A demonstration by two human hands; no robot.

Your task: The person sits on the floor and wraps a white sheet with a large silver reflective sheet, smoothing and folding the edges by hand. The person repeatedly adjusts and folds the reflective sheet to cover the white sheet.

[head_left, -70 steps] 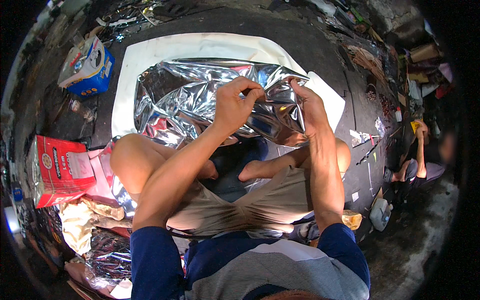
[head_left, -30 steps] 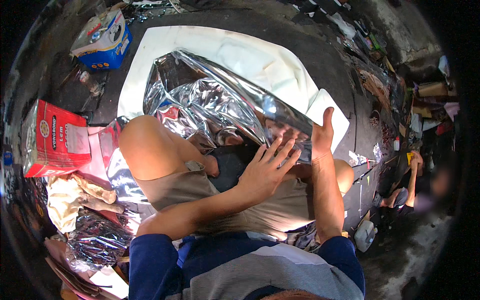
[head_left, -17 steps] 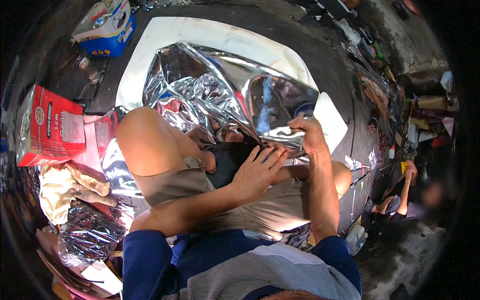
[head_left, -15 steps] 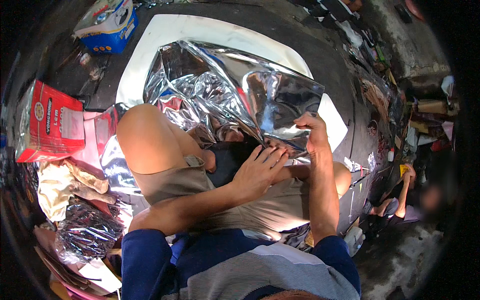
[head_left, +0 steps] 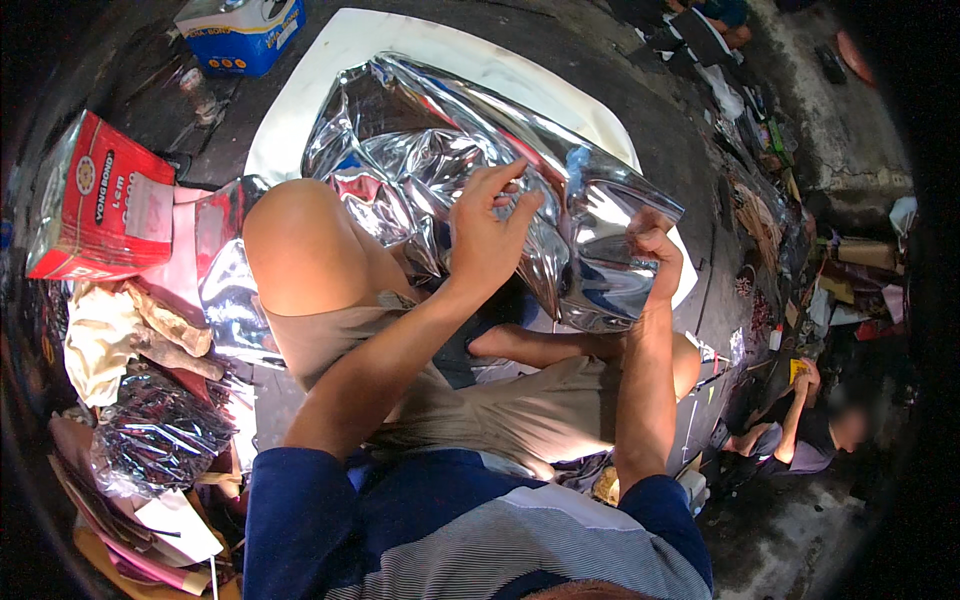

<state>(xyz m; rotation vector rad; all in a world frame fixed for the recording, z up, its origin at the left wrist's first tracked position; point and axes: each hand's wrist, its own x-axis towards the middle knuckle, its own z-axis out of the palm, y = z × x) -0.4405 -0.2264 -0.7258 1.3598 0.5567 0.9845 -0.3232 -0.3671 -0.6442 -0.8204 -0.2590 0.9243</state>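
Note:
A shiny silver reflective sheet (head_left: 410, 150), creased and partly folded, lies in front of my crossed legs. Its right edge is gripped in my right hand (head_left: 656, 246), with the thumb and fingers closed on it. My left hand (head_left: 488, 222) is raised over the middle of the sheet; its fingers are bent, the thumb stands apart, and nothing shows between them. Whether its fingertips touch the sheet is hard to make out. Beneath the silver sheet is a white board-like piece (head_left: 440, 45), whose border shows along the far side and at the right.
At the left are a red can (head_left: 105, 205), crumpled cream cloth (head_left: 105, 335) and a bundle of clear plastic (head_left: 160, 435). A blue and white box (head_left: 240, 40) stands far left. Scraps (head_left: 745, 190) litter the right side, where another person (head_left: 800, 430) sits holding something yellow.
My left hand has lifted from near my lap and moved forward over the silver sheet. My right hand, still gripping the edge, has shifted slightly right, drawing the sheet's right corner along.

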